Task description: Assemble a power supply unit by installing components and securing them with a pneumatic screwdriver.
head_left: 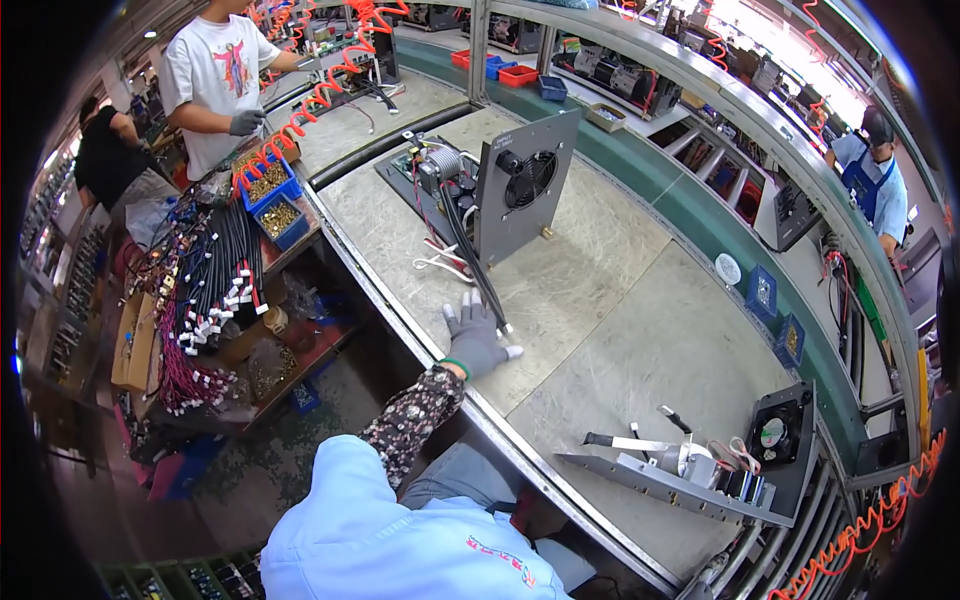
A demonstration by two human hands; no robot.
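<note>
Standing on the workbench [590,260], the upright grey panel [518,226] could be tipping if its loose black cables [487,287] are snagging on your left hand [478,345], which is resting wide-splayed beside them. It's looking squared-off, carrying a round black fan [531,180]. Your right isn't showing.

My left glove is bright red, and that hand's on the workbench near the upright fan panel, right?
Wrong colour: the head view shows a gray glove. Your left hand is on the workbench near the upright fan panel.

Red lettering [503,562] on blue jacket [375,535], blurred print [505,139] on grey panel [535,222]
</note>
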